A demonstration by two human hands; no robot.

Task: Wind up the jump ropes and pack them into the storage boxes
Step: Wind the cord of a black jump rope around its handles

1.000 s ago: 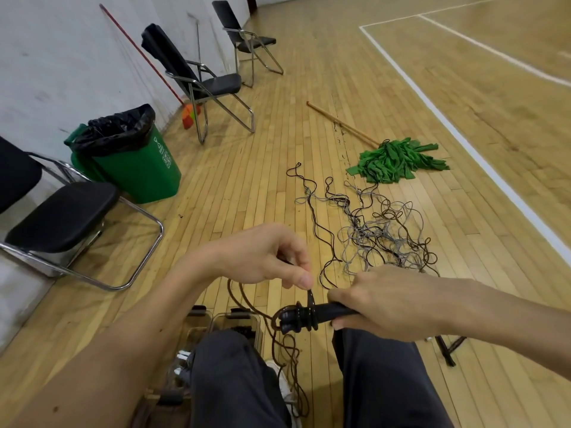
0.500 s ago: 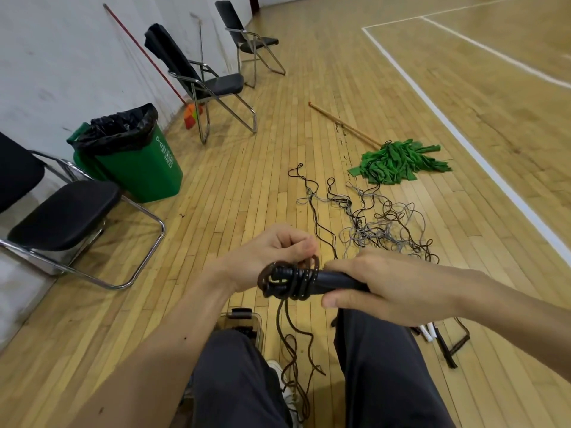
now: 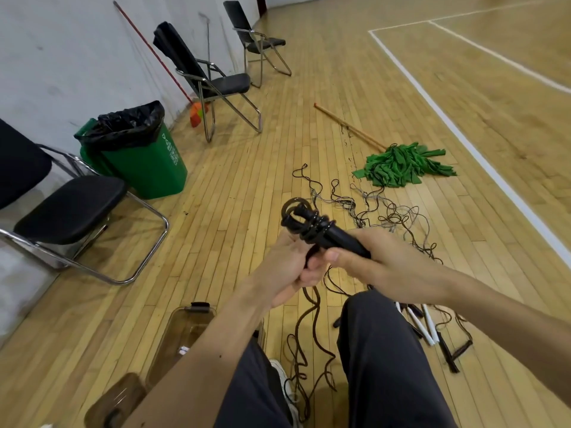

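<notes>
My right hand (image 3: 375, 261) grips the black handles of a jump rope (image 3: 321, 231), which point up and to the left with several coils of dark cord around their tip. Just below them, my left hand (image 3: 290, 273) holds the same rope's cord. That loose cord (image 3: 306, 350) hangs down between my knees to the floor. A clear storage box (image 3: 185, 329) stands on the floor under my left forearm, with a second box (image 3: 114, 400) nearer the bottom left. More tangled ropes (image 3: 389, 217) lie on the floor ahead.
White and black rope handles (image 3: 429, 329) lie by my right knee. A green mop (image 3: 401, 163) lies beyond the tangle. A green bin (image 3: 145, 162) and folding chairs (image 3: 68, 208) stand along the left wall.
The handles have tilted from level to pointing up-left and sit higher in view. My left hand went from above the handle tip to below it, carrying the cord round.
</notes>
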